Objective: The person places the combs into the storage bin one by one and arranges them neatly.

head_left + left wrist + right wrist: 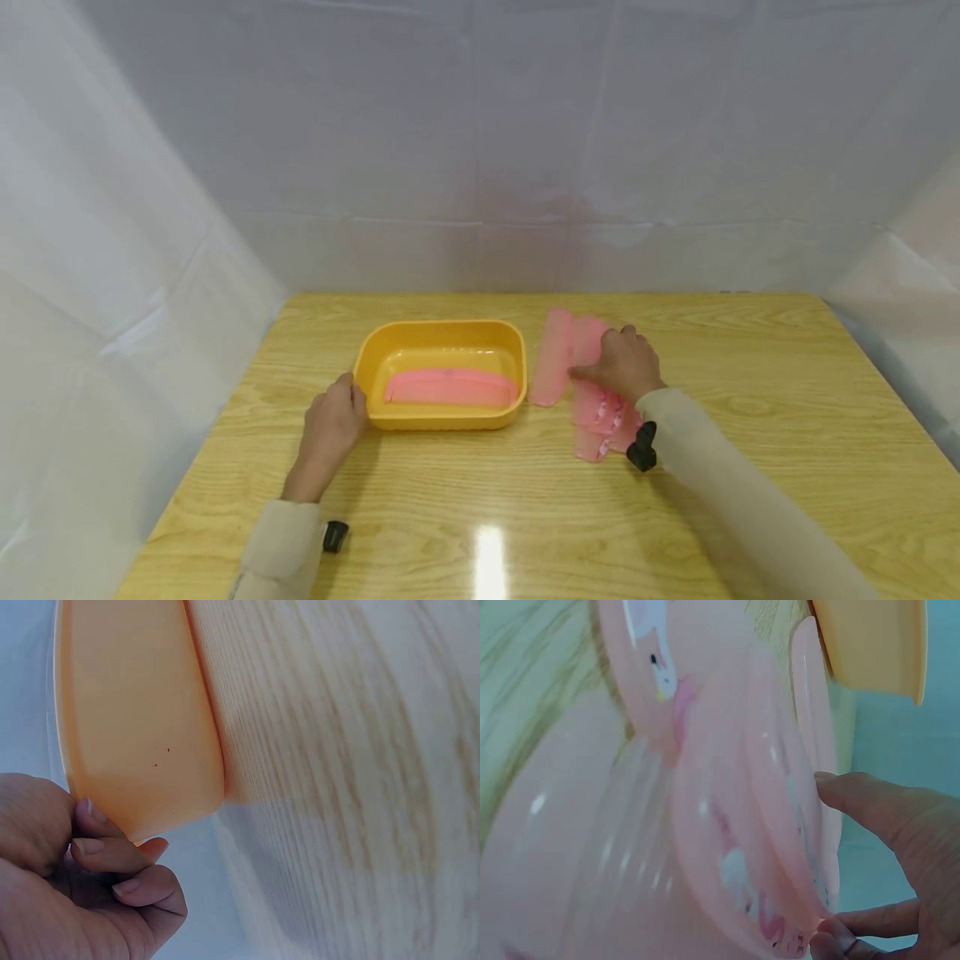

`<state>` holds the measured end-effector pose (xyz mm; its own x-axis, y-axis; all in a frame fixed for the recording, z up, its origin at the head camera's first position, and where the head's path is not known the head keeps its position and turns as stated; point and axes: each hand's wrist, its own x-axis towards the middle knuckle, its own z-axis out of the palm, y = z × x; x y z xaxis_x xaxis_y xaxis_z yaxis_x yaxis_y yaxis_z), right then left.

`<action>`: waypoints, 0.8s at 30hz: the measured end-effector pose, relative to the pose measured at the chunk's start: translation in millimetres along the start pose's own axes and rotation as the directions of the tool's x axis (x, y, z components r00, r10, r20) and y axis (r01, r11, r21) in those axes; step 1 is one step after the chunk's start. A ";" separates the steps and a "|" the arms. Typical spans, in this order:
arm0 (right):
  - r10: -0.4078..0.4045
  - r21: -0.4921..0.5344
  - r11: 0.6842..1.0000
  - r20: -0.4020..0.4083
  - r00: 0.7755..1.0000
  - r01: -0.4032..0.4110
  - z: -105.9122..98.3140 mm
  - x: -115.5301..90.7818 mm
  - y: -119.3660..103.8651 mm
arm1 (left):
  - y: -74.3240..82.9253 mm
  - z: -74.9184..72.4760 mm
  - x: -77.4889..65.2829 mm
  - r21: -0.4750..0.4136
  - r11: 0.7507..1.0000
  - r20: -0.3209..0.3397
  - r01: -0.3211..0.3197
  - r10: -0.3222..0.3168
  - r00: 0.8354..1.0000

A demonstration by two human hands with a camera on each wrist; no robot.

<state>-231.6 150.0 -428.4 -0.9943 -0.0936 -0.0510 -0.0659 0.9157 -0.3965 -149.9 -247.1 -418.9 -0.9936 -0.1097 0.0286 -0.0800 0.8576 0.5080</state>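
My left hand (335,423) grips the left end of a yellow plastic tub (450,422), its curled fingers at the rim in the left wrist view. Inside the tub lies a pink comb (450,385), its teeth facing me. To the right of the tub, my right hand (624,363) reaches over an overlapping heap of pink combs (727,787), some printed with small white and pink figures. In the right wrist view its thumb and fingertips hold a comb's edges at the top of the heap. Another pink comb (553,358) lies between tub and heap.
The tub and combs are on a wood-grain table (420,517). Pale sheeting (480,150) hangs behind the table's far edge and along both sides. Black straps or mounts (642,447) show at both wrists.
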 end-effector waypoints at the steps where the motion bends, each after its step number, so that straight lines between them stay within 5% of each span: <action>1: -0.009 0.005 1.000 0.006 1.000 0.009 -0.7 -0.2 0.8 | -0.2 -0.1 0.0 0.000 1.000 0.001 0.001 -0.001 1.000; 24: -0.191 0.085 0.979 0.065 0.979 0.185 -12.6 -1.9 23.8 | 1.4 -1.5 -1.0 -0.010 1.000 0.013 0.000 0.000 1.000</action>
<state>-232.3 176.9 -426.2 -0.9559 -0.2918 -0.0340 -0.2413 0.8459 -0.4757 -148.9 -246.6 -416.9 -0.9945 -0.1032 0.0170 -0.0796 0.8523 0.5170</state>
